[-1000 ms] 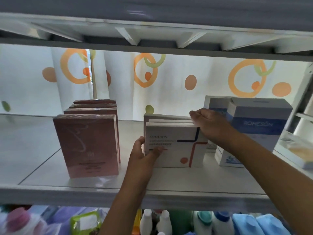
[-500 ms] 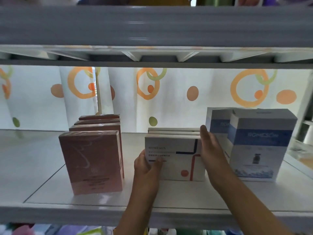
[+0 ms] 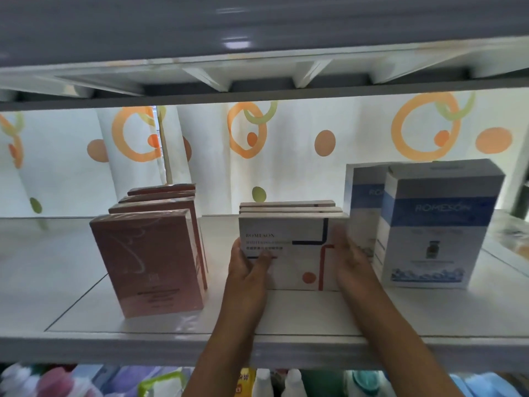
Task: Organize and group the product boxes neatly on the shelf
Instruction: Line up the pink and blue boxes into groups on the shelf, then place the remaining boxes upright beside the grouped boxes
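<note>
White shelf (image 3: 286,316), three groups of boxes standing upright in rows front to back. Middle: white boxes (image 3: 289,247) with blue/red line art and an orange dot, three deep, front one facing camera. Left hand (image 3: 247,266) at the front box's left edge, thumb on the front face, fingers round the left side, so it grips that corner. Right hand (image 3: 350,259) at the box's right edge, fingers straight and flat against the right side, pressing, not curled; slightly blurred. White stack sits between the two hands, both touching it. Left of it, apart: pink boxes (image 3: 151,262) in shiny wrap, four deep, row angled a bit to the right. Right of it, just beside the right hand: blue-and-white boxes (image 3: 435,227), taller, two visible, rear one offset left behind the front one. Whether the right hand touches the rear blue box: cannot tell. Behind the shelf, a white curtain (image 3: 286,156) with orange rings and dots. Upper shelf underside (image 3: 257,78) overhead. Below the shelf edge, bottles and packs (image 3: 274,382), blurred.
</note>
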`<state>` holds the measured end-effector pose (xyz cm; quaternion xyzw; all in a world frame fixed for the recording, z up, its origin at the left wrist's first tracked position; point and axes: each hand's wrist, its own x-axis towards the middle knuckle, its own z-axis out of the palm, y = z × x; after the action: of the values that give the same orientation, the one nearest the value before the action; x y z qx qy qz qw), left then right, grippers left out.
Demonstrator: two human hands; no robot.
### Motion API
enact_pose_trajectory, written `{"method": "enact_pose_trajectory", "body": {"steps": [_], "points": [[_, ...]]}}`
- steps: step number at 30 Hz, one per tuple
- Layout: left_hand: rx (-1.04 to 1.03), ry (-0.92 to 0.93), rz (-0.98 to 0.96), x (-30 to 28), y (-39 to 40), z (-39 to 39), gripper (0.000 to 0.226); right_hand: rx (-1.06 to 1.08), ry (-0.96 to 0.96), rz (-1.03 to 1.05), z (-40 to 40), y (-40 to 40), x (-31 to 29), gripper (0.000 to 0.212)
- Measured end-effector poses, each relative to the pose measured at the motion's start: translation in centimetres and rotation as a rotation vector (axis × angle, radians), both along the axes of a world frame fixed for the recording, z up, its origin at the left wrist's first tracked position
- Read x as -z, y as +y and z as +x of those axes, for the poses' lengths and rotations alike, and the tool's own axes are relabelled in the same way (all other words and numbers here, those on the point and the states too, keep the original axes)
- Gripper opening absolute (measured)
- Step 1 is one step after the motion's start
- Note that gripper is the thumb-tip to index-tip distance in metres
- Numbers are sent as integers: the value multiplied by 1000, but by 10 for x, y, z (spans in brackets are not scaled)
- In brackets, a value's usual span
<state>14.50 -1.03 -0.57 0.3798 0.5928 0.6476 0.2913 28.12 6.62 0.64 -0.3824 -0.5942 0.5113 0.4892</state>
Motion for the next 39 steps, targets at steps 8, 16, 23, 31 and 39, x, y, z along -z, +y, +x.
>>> {"method": "enact_pose_trajectory", "body": {"steps": [8,16,23,31,39], "points": [[-84,39,33,-1,-3,6,52,11,-75,10,4,-4,5,63],[-312,376,10,4,-7,19,70,93,-68,113,7,-3,16,93],[-395,461,24,6,-12,26,77,157,-76,138,11,-11,15,98],[-440,723,106,14,-23,33,76,256,-201,218,26,-42,9,45],[-101,872,411,23,-17,129,67,576,-396,600,131,-63,20,25]]}}
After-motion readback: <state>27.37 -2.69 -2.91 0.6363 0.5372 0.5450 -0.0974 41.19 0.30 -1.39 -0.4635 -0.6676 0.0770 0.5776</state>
